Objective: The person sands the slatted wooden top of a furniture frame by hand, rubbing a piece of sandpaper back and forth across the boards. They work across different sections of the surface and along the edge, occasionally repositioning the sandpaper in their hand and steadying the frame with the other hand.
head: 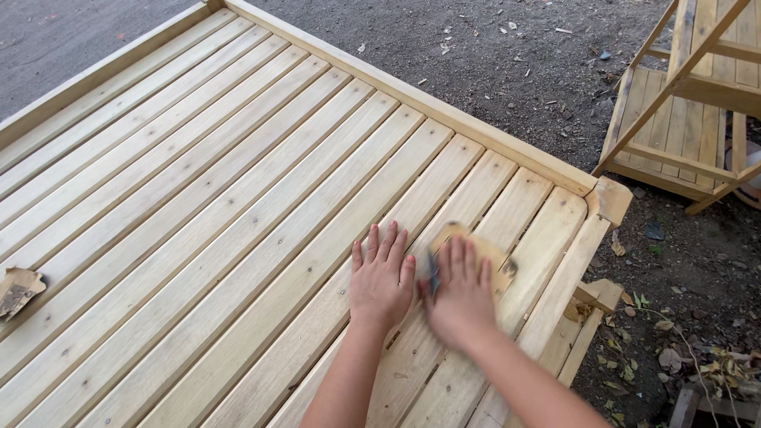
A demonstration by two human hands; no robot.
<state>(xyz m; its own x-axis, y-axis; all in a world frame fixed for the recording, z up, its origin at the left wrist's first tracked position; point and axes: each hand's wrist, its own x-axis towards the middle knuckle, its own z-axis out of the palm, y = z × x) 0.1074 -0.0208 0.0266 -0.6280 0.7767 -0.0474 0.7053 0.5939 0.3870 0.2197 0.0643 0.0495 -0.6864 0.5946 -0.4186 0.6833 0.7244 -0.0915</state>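
Support is a slatted wooden panel [238, 206], pale planed boards run diagonally, framed by a raised rim along the far edge and the left side. Narrow gaps are seen between slats; small screw or nail heads are visible along them. Near right corner is rounded, with a short block fixed just outside it. A sheet of sandpaper [479, 257] is pressed flat on the slats near that corner, under the right hand [460, 297]. The left hand [382, 279] is laid flat on the slats just beside it. A second torn sandpaper piece [17, 290] is lying at the left edge, well apart.
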